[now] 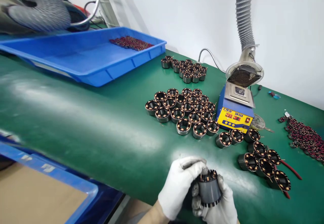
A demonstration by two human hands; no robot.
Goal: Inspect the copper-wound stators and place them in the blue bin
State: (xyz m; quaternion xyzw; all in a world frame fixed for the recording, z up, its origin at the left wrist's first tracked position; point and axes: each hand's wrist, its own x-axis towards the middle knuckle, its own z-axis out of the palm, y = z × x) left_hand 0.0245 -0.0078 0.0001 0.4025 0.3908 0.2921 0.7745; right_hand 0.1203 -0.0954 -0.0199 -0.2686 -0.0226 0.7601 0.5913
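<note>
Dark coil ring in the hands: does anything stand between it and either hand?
Nothing visible: the right hand grips the coil ring around its side; the left hand is at the ring's upper rim.

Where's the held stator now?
In the head view, bottom, right of centre, the stator is in the right hand, left hand at its upper rim.

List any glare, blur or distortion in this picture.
Head view: white glare lies on the green table; the grey hose, top left, looks smeared and stretched; the dark ring in the right hand looks fairly sharp.
</note>
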